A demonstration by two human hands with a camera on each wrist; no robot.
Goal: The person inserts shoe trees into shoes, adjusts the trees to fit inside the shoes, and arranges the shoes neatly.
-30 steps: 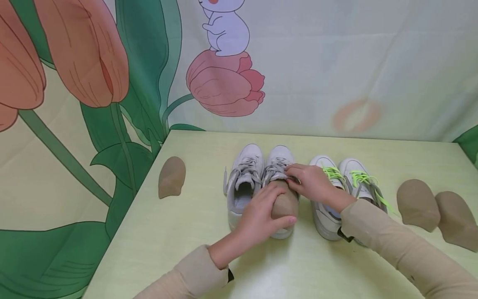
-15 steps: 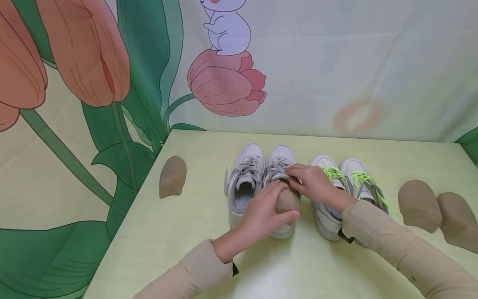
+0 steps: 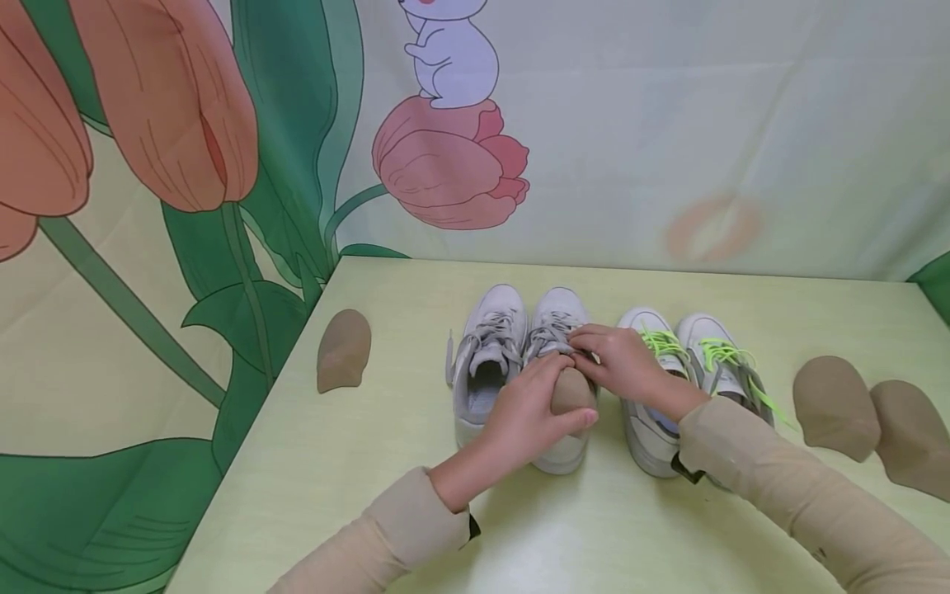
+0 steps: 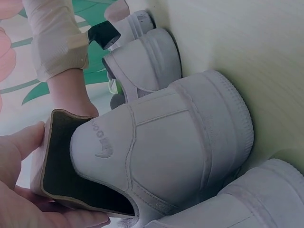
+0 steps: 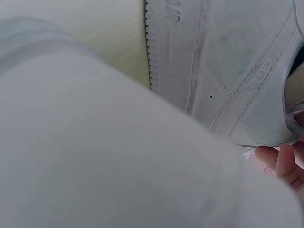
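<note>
A brown shoe insert (image 3: 571, 391) sits partly inside the opening of a white sneaker (image 3: 557, 303) with grey laces. My left hand (image 3: 521, 417) grips the insert, thumb on one side and fingers on the other. In the left wrist view the insert's hollow, dark inner side (image 4: 59, 159) faces out over the sneaker's heel (image 4: 164, 137). With bent fingers my right hand (image 3: 618, 363) pinches the edge of the same sneaker's opening beside the laces; in the right wrist view the fingertips (image 5: 268, 156) are at that collar. The front end of the insert is hidden in the shoe.
A matching grey-laced sneaker (image 3: 469, 417) stands directly left. Sneakers with neon-green laces (image 3: 646, 441) stand to the right, under the right forearm. One brown insert (image 3: 345, 351) lies at the left of the table (image 3: 401, 511), two more (image 3: 833, 406) at the right. A printed curtain (image 3: 623, 140) hangs behind.
My left hand has moved forward and slightly right, pushing the insert deeper into the sneaker, so less of it shows. My right hand has stayed at the collar.
</note>
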